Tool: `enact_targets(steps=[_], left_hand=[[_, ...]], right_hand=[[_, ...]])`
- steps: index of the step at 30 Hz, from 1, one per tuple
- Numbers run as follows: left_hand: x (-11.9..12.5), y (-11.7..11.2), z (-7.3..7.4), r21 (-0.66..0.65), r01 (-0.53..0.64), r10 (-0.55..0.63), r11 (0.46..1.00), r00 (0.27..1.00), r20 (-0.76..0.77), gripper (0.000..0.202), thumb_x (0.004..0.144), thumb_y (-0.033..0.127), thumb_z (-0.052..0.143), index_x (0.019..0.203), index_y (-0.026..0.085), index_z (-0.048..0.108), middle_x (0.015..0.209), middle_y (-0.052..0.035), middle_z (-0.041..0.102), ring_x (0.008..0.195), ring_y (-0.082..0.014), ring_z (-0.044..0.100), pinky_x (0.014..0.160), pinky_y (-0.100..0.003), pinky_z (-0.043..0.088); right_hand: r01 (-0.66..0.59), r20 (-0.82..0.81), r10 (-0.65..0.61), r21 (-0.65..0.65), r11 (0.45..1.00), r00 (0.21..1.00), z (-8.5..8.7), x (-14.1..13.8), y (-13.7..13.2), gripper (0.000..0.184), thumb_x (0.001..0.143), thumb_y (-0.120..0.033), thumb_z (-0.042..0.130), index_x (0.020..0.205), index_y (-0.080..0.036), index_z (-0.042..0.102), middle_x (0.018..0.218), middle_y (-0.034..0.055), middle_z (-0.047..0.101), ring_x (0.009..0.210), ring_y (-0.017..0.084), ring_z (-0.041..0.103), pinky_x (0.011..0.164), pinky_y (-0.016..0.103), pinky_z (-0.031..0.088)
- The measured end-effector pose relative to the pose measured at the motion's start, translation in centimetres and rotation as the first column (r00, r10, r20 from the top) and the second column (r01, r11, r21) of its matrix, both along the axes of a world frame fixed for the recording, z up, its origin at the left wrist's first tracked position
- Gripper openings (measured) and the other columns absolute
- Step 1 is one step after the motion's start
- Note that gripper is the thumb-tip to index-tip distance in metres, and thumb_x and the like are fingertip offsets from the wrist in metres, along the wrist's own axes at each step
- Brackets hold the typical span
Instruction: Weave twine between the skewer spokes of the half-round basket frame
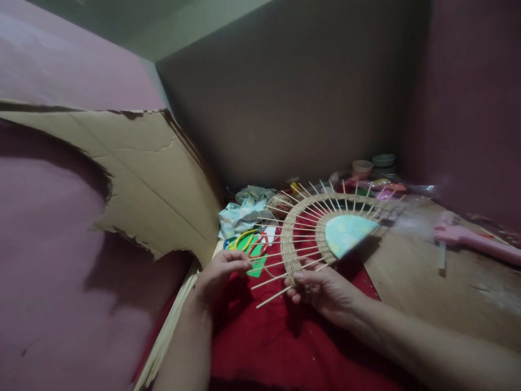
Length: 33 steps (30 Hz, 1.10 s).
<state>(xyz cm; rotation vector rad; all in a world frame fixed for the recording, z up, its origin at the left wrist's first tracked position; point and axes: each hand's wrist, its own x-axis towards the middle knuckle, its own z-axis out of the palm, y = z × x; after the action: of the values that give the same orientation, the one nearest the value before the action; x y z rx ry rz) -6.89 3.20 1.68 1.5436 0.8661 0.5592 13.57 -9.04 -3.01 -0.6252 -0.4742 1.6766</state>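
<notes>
A round woven piece [299,231] with a pale blue centre disc [345,233] and many thin wooden spokes sticking outward is held up on edge over a red cloth [277,336]. My right hand [321,288] grips its lower woven rim, fingers closed around the rim and spokes. My left hand [222,271] is to the left, fingers pinched on the tip of one spoke or strand near the rim.
A torn cardboard sheet [134,174] leans on the pink wall at left. Scissors [254,244], crumpled light cloth [244,212] and small cups [362,167] lie behind. A pink glue gun [468,236] rests on the wooden board [427,271] at right. A bundle of sticks [171,326] lies lower left.
</notes>
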Motion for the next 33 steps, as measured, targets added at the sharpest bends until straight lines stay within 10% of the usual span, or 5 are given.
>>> enact_targets(steps=[18, 33], left_hand=[[5.5, 3.2, -0.6, 0.116, -0.002, 0.014, 0.993, 0.994, -0.107, 0.024, 0.057, 0.032, 0.076, 0.058, 0.011, 0.065, 0.05, 0.0009, 0.051, 0.044, -0.0076, 0.042, 0.044, -0.021, 0.028], [2.0, 1.9, 0.2, -0.059, -0.071, 0.078, 0.996, 0.989, 0.122, 0.016, 0.066, 0.025, 0.07, 0.062, 0.011, 0.062, 0.052, -0.0011, 0.057, 0.05, -0.0083, 0.05, 0.051, -0.019, 0.036]], right_hand=[[-0.022, -0.012, 0.022, -0.024, 0.999, 1.0, -0.3, -0.5, -0.1, 0.036, 0.056, -0.01, 0.067, 0.085, -0.017, 0.046, 0.063, 0.0033, 0.063, 0.056, 0.018, 0.062, 0.052, 0.028, 0.044], [-0.015, -0.049, 0.014, -0.023, 1.0, 0.999, -0.4, -0.5, -0.1, 0.036, 0.055, -0.01, 0.067, 0.085, -0.017, 0.047, 0.062, 0.0012, 0.061, 0.056, 0.018, 0.062, 0.051, 0.026, 0.044]])
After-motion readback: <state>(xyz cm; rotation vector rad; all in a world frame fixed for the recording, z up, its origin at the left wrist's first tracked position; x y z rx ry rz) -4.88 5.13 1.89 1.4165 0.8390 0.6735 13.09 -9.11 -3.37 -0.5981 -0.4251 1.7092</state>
